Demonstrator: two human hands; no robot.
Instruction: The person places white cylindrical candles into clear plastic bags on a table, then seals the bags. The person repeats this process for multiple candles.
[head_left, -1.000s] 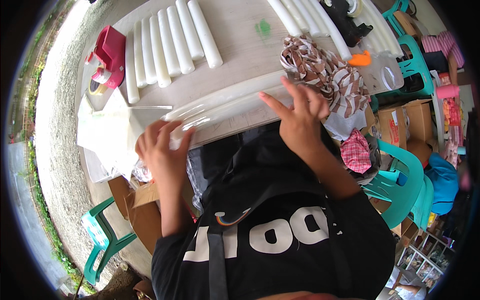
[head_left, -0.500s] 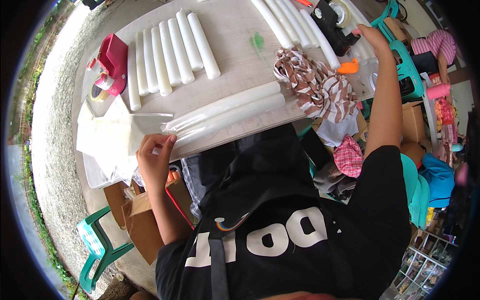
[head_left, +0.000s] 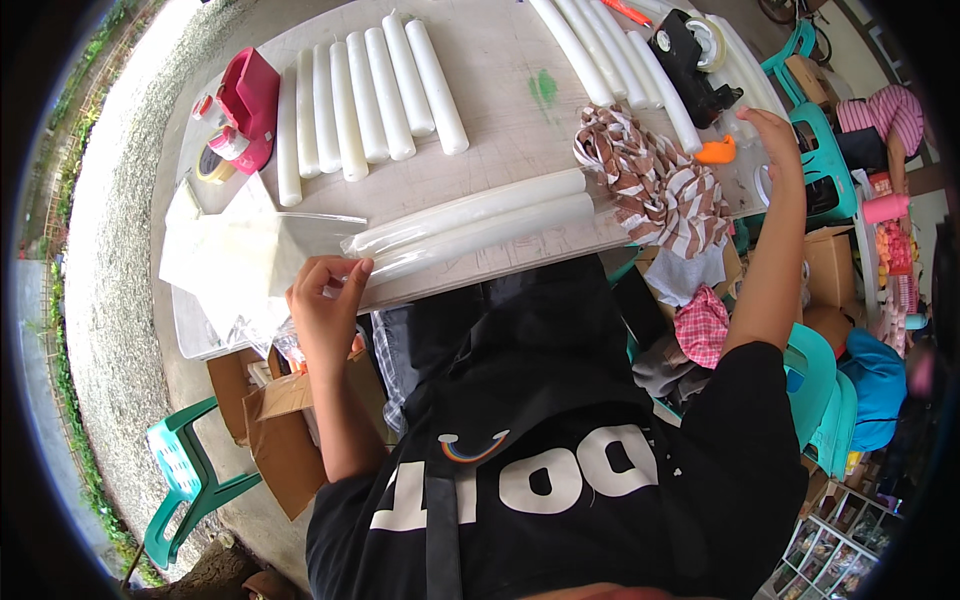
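Two long white candles (head_left: 480, 230) in clear plastic lie side by side along the table's near edge. My left hand (head_left: 328, 290) is closed at their left end, thumb and fingers pinching the clear plastic wrap (head_left: 352, 244). At the right, my right hand (head_left: 772, 140) is raised beside a black tape dispenser (head_left: 688, 68) holding a roll of clear tape (head_left: 708, 42). Its fingertips are drawn together, apart from the dispenser; whatever is between them is too small to make out. Left of the wrapped candles lies a stack of clear plastic sheets (head_left: 225, 260).
Several bare white candles (head_left: 372, 95) lie in a row at the far left, near a pink dispenser (head_left: 248, 95). More candles (head_left: 600, 50) lie far right. A striped cloth (head_left: 655, 185) and an orange object (head_left: 716, 151) sit between. Another person (head_left: 885, 115) bends at the right.
My right hand has come off the tape dispenser and moved nearer to me. My left hand stays at the plastic's left end. The whole view has shifted slightly.
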